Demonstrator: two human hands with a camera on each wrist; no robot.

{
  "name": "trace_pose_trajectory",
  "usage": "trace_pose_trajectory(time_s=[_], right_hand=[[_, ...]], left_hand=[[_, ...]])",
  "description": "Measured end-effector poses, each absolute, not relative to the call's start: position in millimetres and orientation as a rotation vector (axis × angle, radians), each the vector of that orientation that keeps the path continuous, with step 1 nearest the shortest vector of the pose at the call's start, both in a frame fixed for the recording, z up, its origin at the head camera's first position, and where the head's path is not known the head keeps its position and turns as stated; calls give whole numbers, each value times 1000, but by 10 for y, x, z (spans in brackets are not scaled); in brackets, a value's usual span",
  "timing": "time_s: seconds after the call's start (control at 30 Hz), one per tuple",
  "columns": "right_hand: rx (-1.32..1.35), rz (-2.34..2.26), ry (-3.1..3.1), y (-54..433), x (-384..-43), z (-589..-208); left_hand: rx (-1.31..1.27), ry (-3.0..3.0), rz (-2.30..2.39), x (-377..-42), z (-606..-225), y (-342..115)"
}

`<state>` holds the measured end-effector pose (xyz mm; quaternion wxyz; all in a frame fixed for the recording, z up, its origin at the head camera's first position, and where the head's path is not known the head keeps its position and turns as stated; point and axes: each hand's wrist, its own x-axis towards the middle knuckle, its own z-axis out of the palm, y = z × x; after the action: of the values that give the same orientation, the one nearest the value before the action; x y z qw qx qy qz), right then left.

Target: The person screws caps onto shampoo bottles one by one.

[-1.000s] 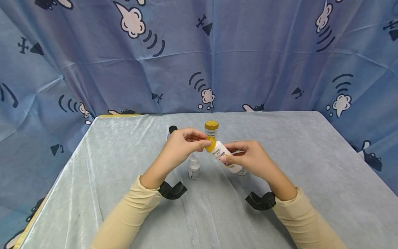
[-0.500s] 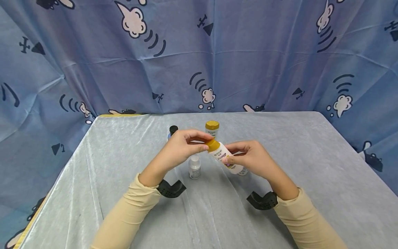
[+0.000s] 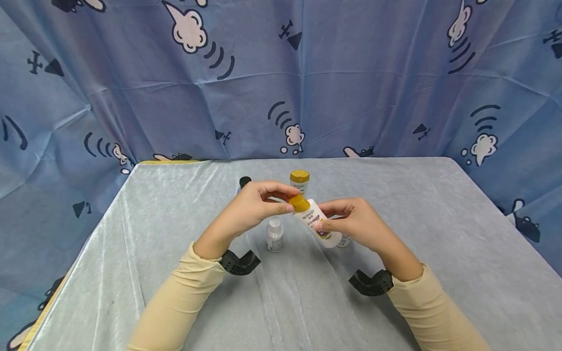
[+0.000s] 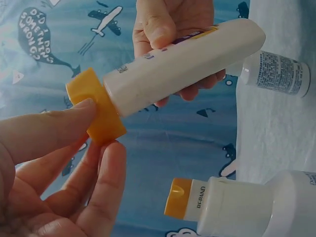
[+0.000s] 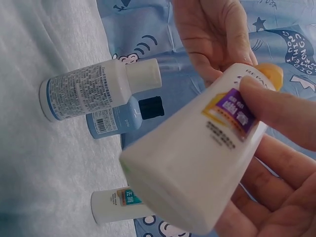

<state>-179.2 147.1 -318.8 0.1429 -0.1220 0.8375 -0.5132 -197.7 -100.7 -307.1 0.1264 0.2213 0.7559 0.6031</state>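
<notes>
A white bottle [image 3: 312, 217] with a purple and gold label is held tilted above the table, its orange-yellow cap [image 4: 96, 106] toward the upper left. My left hand [image 3: 259, 207] pinches this cap between thumb and fingers; in the left wrist view the cap sits at the bottle's neck, but I cannot tell how tightly. Around the bottle's body, my right hand [image 3: 351, 222] grips with the thumb on the label side, as the right wrist view shows. Just below the hands stands a small white bottle [image 3: 274, 236] with a white cap.
Behind the hands stands another gold-capped bottle [image 3: 300, 179]. A blue bottle [image 5: 116, 118] with a black cap is partly hidden by my left hand in the head view. One more white bottle [image 3: 344, 241] shows beneath the held one. A grey cloth covers the table [image 3: 175, 234].
My left fingers have shifted slightly on the cap, and more of it shows now. The left wrist has turned a little. The right hand has barely moved and still holds the bottle.
</notes>
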Motion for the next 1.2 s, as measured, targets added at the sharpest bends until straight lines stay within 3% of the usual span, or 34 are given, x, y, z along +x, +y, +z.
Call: trace_pose_trajectory(time_s=[0.3, 0.67, 1.2], right_hand=[[-343, -1507, 2387, 1473, -1792, -3193], [-280, -1563, 2443, 1424, -1784, -3225], [-331, -1541, 2420, 1443, -1777, -3193]], left_hand=[[708, 2158, 1715, -1965, -3056, -1028], [403, 2314, 1716, -1918, -3048, -920], [650, 2261, 1758, -1896, -3057, -935]])
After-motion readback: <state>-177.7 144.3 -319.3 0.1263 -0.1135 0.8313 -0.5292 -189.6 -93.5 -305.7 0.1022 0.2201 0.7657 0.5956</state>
